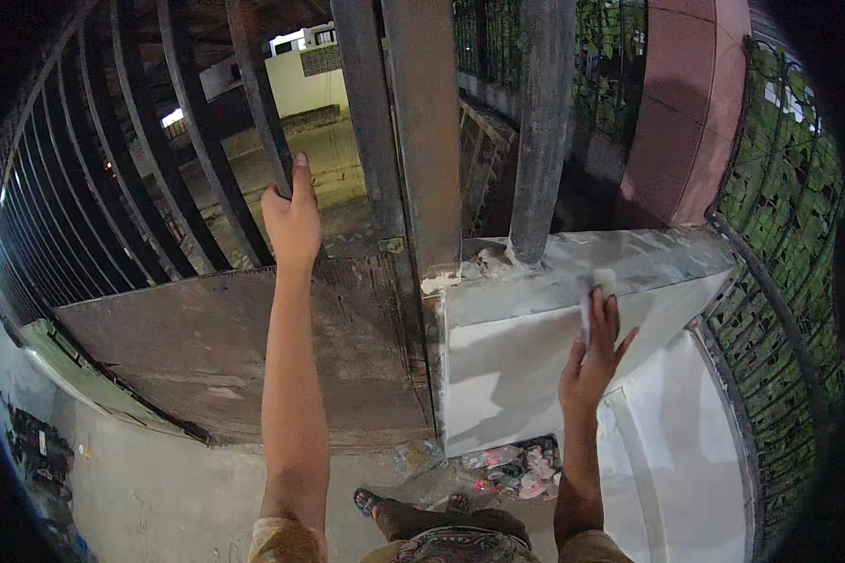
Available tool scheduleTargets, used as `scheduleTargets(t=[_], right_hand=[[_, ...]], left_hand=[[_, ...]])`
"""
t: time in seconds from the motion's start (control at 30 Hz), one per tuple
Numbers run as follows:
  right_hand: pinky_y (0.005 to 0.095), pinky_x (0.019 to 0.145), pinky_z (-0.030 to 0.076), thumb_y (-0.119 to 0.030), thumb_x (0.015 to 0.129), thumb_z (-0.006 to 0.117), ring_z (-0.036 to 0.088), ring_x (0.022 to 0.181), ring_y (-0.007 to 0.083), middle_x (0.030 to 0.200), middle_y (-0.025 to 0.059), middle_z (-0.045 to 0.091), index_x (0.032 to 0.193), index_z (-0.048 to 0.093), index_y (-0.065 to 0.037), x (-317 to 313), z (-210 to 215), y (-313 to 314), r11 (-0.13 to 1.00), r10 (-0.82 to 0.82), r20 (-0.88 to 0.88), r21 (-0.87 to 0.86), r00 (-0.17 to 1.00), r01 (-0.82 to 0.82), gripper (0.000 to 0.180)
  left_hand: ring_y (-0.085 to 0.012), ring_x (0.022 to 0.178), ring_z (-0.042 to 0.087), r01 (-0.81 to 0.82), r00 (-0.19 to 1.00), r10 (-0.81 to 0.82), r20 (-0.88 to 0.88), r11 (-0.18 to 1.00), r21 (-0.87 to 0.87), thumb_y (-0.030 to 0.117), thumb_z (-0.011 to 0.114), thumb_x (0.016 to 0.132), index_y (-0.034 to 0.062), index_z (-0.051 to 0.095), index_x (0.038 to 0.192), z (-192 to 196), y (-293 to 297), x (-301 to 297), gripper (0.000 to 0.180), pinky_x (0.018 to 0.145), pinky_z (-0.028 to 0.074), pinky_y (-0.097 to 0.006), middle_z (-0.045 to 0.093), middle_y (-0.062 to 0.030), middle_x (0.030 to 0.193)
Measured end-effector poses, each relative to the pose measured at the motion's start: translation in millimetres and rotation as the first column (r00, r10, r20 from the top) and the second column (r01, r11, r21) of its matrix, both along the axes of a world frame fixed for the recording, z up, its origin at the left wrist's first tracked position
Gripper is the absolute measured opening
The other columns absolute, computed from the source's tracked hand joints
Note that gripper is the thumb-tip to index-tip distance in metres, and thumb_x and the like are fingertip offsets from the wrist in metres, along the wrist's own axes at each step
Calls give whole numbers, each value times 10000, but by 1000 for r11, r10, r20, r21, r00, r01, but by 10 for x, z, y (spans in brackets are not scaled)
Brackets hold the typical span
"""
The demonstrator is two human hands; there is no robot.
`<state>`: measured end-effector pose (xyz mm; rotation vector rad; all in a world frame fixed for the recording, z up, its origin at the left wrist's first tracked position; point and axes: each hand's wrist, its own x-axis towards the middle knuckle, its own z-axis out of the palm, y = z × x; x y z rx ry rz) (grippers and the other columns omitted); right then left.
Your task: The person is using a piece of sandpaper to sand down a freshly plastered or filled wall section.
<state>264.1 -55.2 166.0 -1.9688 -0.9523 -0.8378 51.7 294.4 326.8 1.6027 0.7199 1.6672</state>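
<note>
My left hand [293, 220] is raised in front of a slatted metal gate, its fingers wrapped round one dark upright bar [261, 103] and the thumb pointing up. On the right, my right hand [591, 361] reaches to the upper edge of a low white wall [507, 375]. Between its thumb and fingers is a thin, pale flat piece [586, 314], blurred, so its kind cannot be made out. The fingers stretch up along it, close to the wall's grey, patchy top ledge [573, 253].
A brown square post [422, 141] and a round grey post [540, 122] rise beside the wall. Behind stands a pink pillar [681, 113]. Leafy metal fencing [789, 150] curves along the right. Litter [530, 469] lies at the wall's foot, near my sandalled feet [366, 502].
</note>
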Motion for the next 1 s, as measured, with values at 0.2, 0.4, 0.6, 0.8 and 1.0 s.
scheduleTargets(t=[0.2,0.4,0.6,0.8,1.0], right_hand=[[643,1254,-38,-215,1070,442,353,1537,308,1604,55,481,1514,535,-129,-158,-58,-17,984,78,15,-159,997,-75,462],[649,1251,-18,-229,1076,430,351,1539,309,1606,69,479,1502,552,-125,-157,-72,-82,982,68,20,-180,997,-63,455],[639,1254,-21,-202,1075,446,347,1540,311,1611,61,472,1515,540,-135,64,4,-110,999,28,23,-45,999,-27,455],[643,1263,-7,-172,1040,487,364,1532,273,1615,16,468,1510,539,-146,-106,27,-33,958,139,134,-270,981,-98,473],[634,1267,3,-190,1046,478,369,1529,270,1603,11,481,1502,551,-161,17,-23,-93,991,29,98,-133,995,-16,463]], left_hand=[[-96,577,412,-104,992,105,-73,994,22,629,648,975,28,545,825,2,-78,50,628,560,375,-309,470,13,630],[-97,591,414,-16,1000,17,-11,999,37,675,646,953,40,537,814,10,-43,32,660,580,387,-306,447,14,632],[-94,560,383,-54,998,54,-24,998,14,662,608,983,99,469,735,30,-57,39,629,556,359,-308,401,25,600],[-76,521,357,93,996,-93,1,995,-18,664,619,976,135,479,771,11,-35,-48,584,496,306,-278,390,57,620],[-77,555,330,250,955,-243,172,968,-22,707,435,1034,111,518,882,31,-172,29,621,520,288,-265,396,47,653]])
